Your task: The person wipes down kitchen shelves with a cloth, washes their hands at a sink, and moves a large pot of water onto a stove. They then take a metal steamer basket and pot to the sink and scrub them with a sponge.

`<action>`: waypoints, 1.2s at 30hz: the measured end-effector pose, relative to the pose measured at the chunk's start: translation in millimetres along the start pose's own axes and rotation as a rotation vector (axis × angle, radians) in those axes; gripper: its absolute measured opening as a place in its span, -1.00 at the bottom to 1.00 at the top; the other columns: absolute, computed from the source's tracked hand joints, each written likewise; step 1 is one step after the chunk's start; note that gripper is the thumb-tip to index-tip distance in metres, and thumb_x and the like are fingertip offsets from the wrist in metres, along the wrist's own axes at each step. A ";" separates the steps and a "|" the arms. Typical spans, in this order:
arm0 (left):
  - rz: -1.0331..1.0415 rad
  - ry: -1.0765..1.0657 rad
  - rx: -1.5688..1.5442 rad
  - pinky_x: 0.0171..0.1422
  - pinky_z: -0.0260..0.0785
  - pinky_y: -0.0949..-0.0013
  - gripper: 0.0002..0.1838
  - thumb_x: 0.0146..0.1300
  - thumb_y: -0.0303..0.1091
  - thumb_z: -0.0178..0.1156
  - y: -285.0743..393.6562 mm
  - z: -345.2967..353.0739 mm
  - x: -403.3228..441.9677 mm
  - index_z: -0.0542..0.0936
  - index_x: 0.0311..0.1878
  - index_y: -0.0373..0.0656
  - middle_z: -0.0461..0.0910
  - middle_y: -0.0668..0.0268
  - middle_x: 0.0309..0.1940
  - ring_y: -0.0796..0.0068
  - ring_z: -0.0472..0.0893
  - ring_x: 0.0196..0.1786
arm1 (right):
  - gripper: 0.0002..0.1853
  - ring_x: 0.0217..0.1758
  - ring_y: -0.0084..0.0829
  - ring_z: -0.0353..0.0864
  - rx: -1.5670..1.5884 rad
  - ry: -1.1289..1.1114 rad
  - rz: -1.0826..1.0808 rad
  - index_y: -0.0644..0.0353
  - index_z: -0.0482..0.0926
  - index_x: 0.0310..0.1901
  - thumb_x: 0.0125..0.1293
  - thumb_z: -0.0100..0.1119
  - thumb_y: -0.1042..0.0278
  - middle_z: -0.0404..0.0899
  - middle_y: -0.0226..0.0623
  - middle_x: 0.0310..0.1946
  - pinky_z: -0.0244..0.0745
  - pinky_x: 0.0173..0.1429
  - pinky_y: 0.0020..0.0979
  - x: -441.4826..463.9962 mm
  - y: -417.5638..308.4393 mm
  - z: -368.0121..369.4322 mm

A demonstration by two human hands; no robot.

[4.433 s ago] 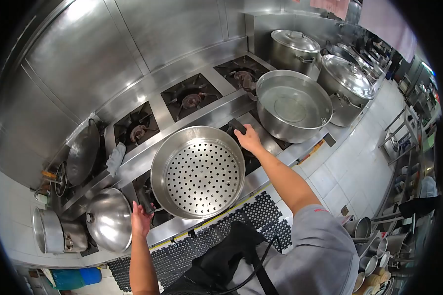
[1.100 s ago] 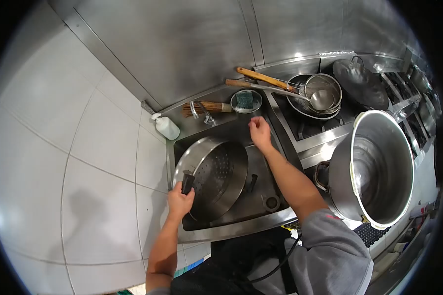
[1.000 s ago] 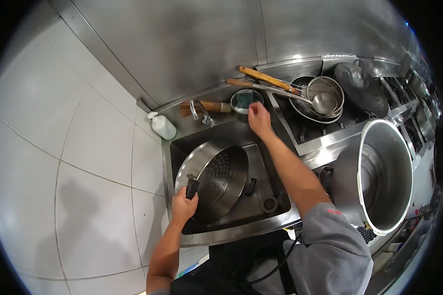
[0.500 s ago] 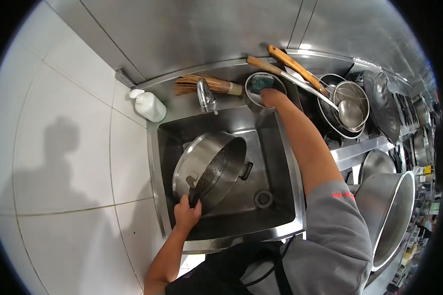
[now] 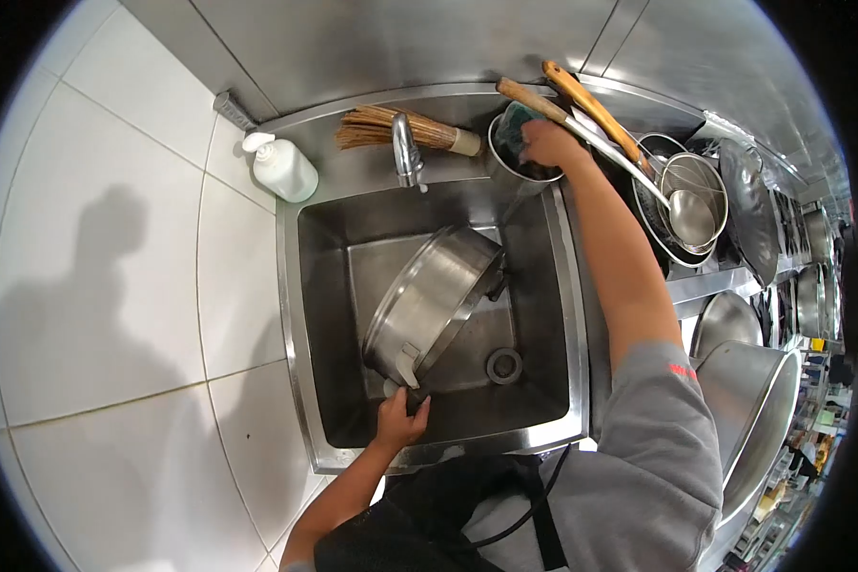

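Note:
Tilted on its side in the metal sink [image 5: 353, 262] lies the steel steamer pan [image 5: 427, 303], its outer wall facing up. My left hand [image 5: 402, 419] is closed round the black handle at its near end. At the sink's back right corner, my right hand [image 5: 549, 146] reaches into the rim of a metal pot [image 5: 505, 179], with its fingers at a dark green scouring pad [image 5: 517, 126]. Those fingers are bent against the pad and partly hidden. The faucet [image 5: 406, 153] stands behind the sink, left of the pot.
A white pump bottle [image 5: 286, 172] stands at the back left corner. Behind the faucet lies a bundled stick brush [image 5: 381, 128]. A ladle [image 5: 691, 217] and strainers rest in a wok on the right, beside a dark wok lid [image 5: 748, 210]. A large pot [image 5: 739, 391] stands nearer me.
The steamer pan has tipped further over and shifted right in the sink, my left hand moving with it. My right hand has gone from above the sink's edge to the scouring pad.

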State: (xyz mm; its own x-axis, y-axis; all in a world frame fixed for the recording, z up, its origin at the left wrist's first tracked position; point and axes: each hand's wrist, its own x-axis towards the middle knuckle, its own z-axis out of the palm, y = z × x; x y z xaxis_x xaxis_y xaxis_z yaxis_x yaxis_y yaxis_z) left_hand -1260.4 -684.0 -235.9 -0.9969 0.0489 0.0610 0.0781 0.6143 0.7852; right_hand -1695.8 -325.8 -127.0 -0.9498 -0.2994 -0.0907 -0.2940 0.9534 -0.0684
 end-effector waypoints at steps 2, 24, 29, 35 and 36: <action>-0.077 -0.139 -0.076 -0.31 0.48 0.07 -0.70 0.12 -0.30 0.36 0.0 -0.1 -7.5 0.55 -0.19 -0.30 0.61 -0.01 -0.49 -0.12 0.64 -0.39 | -0.66 -0.27 -0.14 0.56 0.331 0.115 0.046 0.29 0.48 -0.39 0.00 0.42 0.23 0.54 -0.11 -0.40 0.44 -0.13 -0.20 -22.6 -9.8 -24.3; -0.299 -0.321 -0.206 -0.01 0.51 0.06 -0.45 0.19 0.04 0.30 26.3 38.3 -31.5 0.63 -0.15 -0.41 0.65 -0.19 -0.30 -0.16 0.66 -0.14 | -0.17 0.46 0.20 0.16 0.168 0.226 -0.465 0.44 0.10 0.44 0.34 0.12 0.01 0.13 0.29 0.41 0.03 0.52 0.03 -232.1 -258.8 88.2; -0.382 -0.350 -0.012 0.01 0.52 0.05 -0.39 0.20 0.12 0.24 35.4 31.7 -26.8 0.64 -0.10 -0.38 0.66 -0.17 -0.28 -0.16 0.65 -0.13 | -0.23 0.46 0.25 0.15 0.394 -0.241 0.108 0.53 0.16 0.36 0.47 -0.18 -0.14 0.14 0.35 0.39 0.04 0.53 0.02 -123.7 -178.3 100.9; -0.336 -0.359 -0.142 0.00 0.51 0.10 -0.39 0.19 0.09 0.30 29.9 33.3 -27.1 0.64 -0.21 -0.45 0.65 -0.21 -0.28 -0.17 0.65 -0.11 | -0.11 0.50 0.26 0.07 0.027 0.178 -0.182 0.67 0.11 0.35 0.37 -0.03 -0.15 0.07 0.40 0.41 -0.03 0.54 0.09 -215.3 -257.1 97.1; -0.329 -0.361 -0.146 0.00 0.51 0.10 -0.39 0.19 0.09 0.30 31.3 34.2 -26.7 0.64 -0.21 -0.45 0.65 -0.21 -0.28 -0.17 0.65 -0.11 | -0.08 0.49 0.32 0.06 0.075 0.138 -0.323 0.69 0.12 0.34 0.33 0.04 -0.14 0.07 0.43 0.40 -0.04 0.53 0.13 -244.3 -277.0 88.4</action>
State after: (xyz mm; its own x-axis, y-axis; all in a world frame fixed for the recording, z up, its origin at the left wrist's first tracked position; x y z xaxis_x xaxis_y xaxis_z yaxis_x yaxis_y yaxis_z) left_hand -1231.4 -639.1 -234.0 -0.9030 0.1561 -0.4003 -0.2663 0.5277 0.8066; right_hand -1372.8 -520.2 -173.7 -0.8162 -0.5718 0.0822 -0.5775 0.8034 -0.1450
